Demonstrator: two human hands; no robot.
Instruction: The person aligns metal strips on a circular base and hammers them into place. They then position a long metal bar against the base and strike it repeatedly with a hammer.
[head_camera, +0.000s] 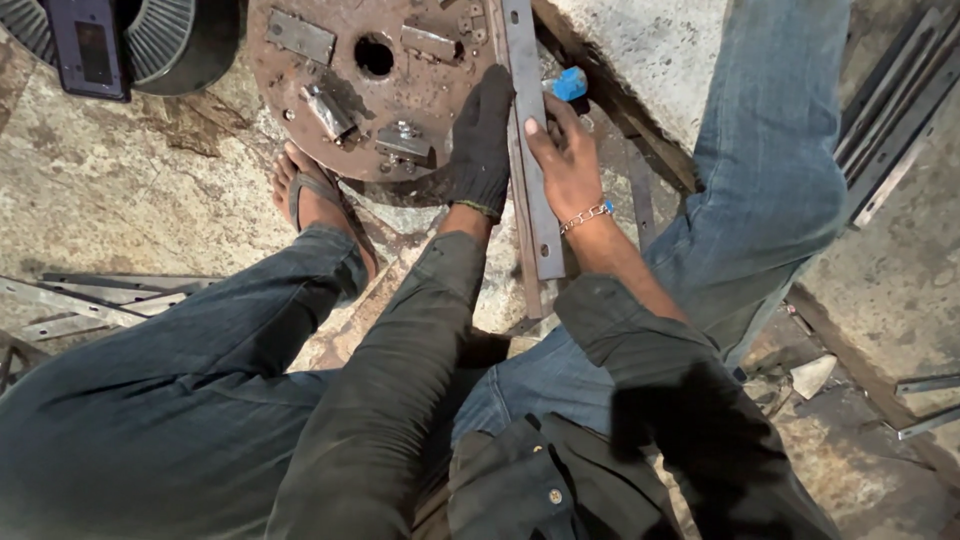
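Note:
My left hand, in a dark work glove, lies flat against the left side of a long flat steel bar and on the edge of a rusty round metal plate. My bare right hand, wearing a chain bracelet, holds the same bar from its right side, thumb on top. A small blue block lies just beyond my right fingers. The bar runs from the top of the view down to between my knees, over another rusty strip.
The round plate carries welded blocks and a centre hole. My sandalled foot rests beside it. Loose steel strips lie at left and upper right. A dark machine with a ribbed wheel stands top left.

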